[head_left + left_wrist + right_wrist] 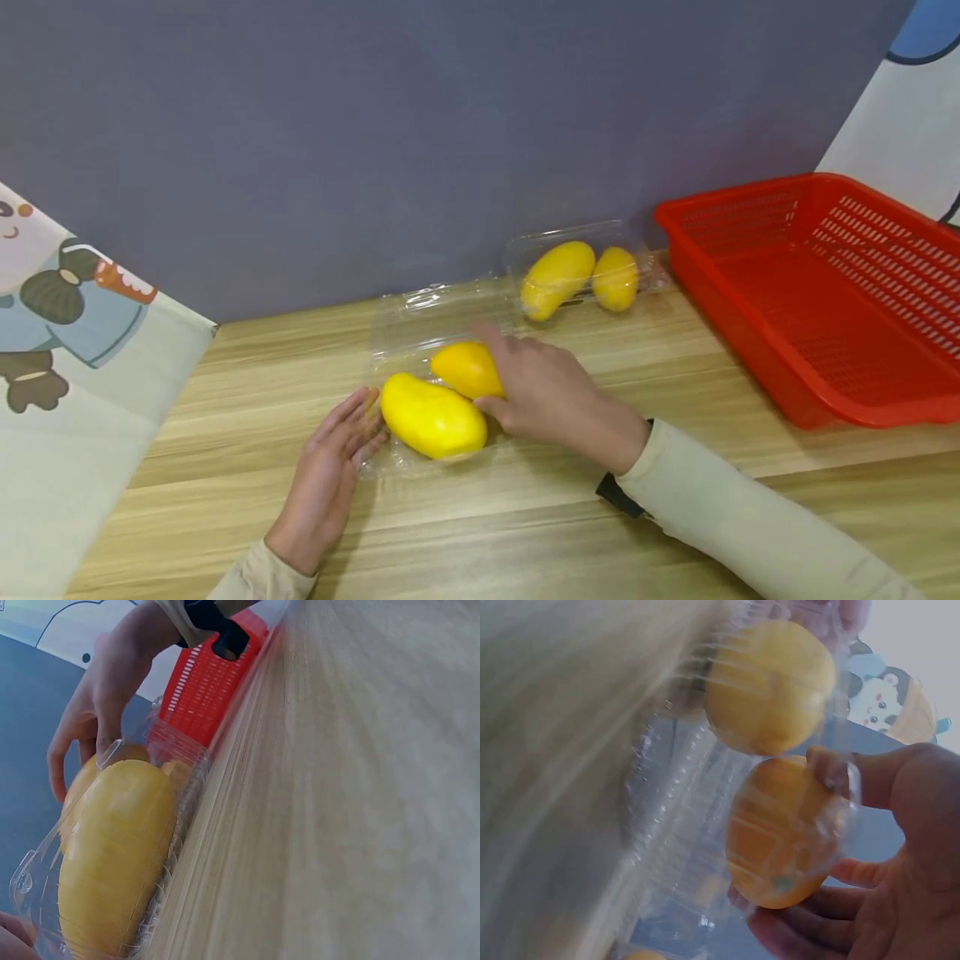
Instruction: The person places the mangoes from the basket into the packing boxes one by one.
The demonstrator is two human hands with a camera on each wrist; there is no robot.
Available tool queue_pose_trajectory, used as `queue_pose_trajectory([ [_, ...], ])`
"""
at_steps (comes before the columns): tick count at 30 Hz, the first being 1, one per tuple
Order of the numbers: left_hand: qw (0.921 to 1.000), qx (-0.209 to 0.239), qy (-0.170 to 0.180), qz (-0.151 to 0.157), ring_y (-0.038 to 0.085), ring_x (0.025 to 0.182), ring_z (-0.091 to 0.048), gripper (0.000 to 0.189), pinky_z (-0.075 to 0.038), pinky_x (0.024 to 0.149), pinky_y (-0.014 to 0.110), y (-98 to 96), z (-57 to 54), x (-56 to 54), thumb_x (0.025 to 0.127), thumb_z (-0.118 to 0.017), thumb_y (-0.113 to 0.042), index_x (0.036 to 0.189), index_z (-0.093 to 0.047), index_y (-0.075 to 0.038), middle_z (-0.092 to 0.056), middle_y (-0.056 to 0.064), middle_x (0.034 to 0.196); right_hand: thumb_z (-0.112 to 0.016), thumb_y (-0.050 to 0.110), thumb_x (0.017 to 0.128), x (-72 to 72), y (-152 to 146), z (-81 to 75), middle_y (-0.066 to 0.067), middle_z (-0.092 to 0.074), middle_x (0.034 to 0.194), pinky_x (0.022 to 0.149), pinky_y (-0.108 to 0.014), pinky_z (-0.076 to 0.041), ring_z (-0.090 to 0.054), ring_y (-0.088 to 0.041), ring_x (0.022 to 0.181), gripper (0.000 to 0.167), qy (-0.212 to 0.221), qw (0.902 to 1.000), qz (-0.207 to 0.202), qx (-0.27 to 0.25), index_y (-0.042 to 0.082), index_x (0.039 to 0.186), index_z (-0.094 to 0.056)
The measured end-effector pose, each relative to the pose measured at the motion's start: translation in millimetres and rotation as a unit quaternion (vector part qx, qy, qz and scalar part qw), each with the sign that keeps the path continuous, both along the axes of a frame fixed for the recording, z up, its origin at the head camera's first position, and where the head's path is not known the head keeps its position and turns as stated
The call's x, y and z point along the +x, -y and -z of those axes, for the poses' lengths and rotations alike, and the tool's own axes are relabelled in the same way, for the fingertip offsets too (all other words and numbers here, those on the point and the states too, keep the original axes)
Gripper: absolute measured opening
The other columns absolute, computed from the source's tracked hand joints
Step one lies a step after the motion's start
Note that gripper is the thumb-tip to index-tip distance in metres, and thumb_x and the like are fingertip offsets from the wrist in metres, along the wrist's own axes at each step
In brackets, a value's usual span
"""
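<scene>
A clear plastic clamshell box (420, 463) lies with its lid (442, 312) folded back on the table. In it sit a large yellow mango (433, 418) in front and a smaller orange-yellow mango (465, 369) behind. My right hand (543, 400) grips the smaller mango at its right end; in the right wrist view its thumb (862, 776) and fingers (802, 930) lie on opposite sides of the fruit. My left hand (333, 454) rests against the box's left side, its fingers fairly straight beside the large mango. Only a bit of it shows in the left wrist view.
Behind stands another clear box (573, 233) holding two mangoes (558, 279), close to the grey back wall (337, 150). A red perforated basket (750, 333) stands on the right. The wooden table (225, 417) lies beneath everything.
</scene>
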State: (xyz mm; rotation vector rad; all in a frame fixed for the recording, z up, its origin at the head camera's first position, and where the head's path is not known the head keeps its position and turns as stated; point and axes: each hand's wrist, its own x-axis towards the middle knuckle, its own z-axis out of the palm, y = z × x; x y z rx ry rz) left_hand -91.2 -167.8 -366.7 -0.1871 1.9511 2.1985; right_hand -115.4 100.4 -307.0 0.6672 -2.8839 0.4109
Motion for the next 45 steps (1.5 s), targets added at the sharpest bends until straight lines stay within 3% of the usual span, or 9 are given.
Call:
queue_pose_trajectory([
  [3, 1.0000, 0.000, 0.002, -0.002, -0.001, 0.122, -0.057, 0.050, -0.048, 0.107, 0.022, 0.0, 0.1, 0.4, 0.108, -0.035, -0.019, 0.157, -0.027, -0.011, -0.033, 0.001, 0.161, -0.080, 0.042, 0.082, 0.2, 1, 6.4, -0.007, -0.073, 0.101, 0.085, -0.045, -0.057, -0.070, -0.025, 0.092, 0.079, -0.029, 0.9993, -0.008, 0.021, 0.015, 0.143, -0.038],
  [7, 1.0000, -0.003, 0.003, -0.003, 0.000, 0.121, -0.057, 0.050, -0.048, 0.107, 0.022, 0.5, 0.0, 1.4, 0.108, -0.035, -0.019, 0.156, -0.028, -0.011, -0.034, 0.002, 0.161, -0.076, 0.044, 0.085, 0.7, 2, 12.8, -0.009, -0.072, 0.112, 0.097, -0.048, -0.050, -0.069, -0.028, 0.104, 0.070, -0.049, 0.9979, -0.011, 0.041, 0.016, 0.140, -0.042],
  [23, 1.0000, 0.001, -0.002, 0.003, 0.004, 0.124, -0.056, 0.048, -0.047, 0.108, 0.023, -1.5, 1.1, -1.3, 0.107, -0.032, -0.015, 0.154, -0.030, -0.009, -0.037, 0.002, 0.158, -0.065, 0.045, 0.093, -0.6, 0, 21.9, -0.012, -0.067, 0.119, 0.098, -0.045, -0.048, -0.065, -0.031, 0.109, 0.057, -0.059, 0.9954, -0.011, 0.074, 0.019, 0.140, -0.047],
  [33, 1.0000, 0.000, 0.004, 0.004, 0.004, 0.125, -0.056, 0.047, -0.047, 0.108, 0.023, -1.8, 0.2, -0.9, 0.106, -0.031, -0.013, 0.153, -0.032, -0.010, -0.038, 0.002, 0.158, -0.064, 0.046, 0.093, -0.5, 0, 21.6, -0.011, -0.066, 0.122, 0.101, -0.046, -0.044, -0.063, -0.031, 0.111, 0.055, -0.031, 0.9949, -0.011, 0.095, 0.020, 0.140, -0.049],
  [40, 1.0000, 0.002, 0.003, 0.002, 0.003, 0.124, -0.056, 0.047, -0.048, 0.108, 0.023, -1.1, 0.7, 0.0, 0.106, -0.032, -0.013, 0.153, -0.032, -0.009, -0.037, 0.002, 0.158, -0.067, 0.029, 0.088, 2.8, -1, 13.4, -0.015, -0.059, 0.133, 0.105, -0.050, -0.044, -0.059, -0.036, 0.118, 0.060, 0.006, 0.9937, -0.026, 0.109, 0.012, 0.143, -0.049],
  [45, 0.9999, 0.007, 0.007, -0.003, 0.004, 0.125, -0.056, 0.046, -0.047, 0.108, 0.023, -0.9, -0.2, 0.2, 0.106, -0.031, -0.013, 0.152, -0.032, -0.009, -0.039, 0.002, 0.156, -0.070, 0.027, 0.087, 3.8, 0, 12.4, -0.015, -0.058, 0.134, 0.105, -0.050, -0.045, -0.059, -0.035, 0.117, 0.060, -0.004, 0.9940, -0.036, 0.104, 0.014, 0.142, -0.050],
])
